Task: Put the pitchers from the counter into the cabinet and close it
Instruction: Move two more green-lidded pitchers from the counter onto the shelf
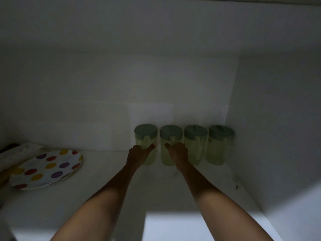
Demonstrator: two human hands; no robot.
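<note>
Both hands on pitchers inside the cabinet; light is dim.
I see the fingers (152,145) of the left hand (139,153) curled round the front of the first pitcher (145,132). The right hand (178,153) grips the second pitcher (171,133) likewise, thumb toward the left. The third pitcher (196,136) and fourth pitcher (220,145) stand upright just beside them, in one row against the back wall at the shelf's (104,185) right end. A dotted plate (46,169) lies well apart, left.
</note>
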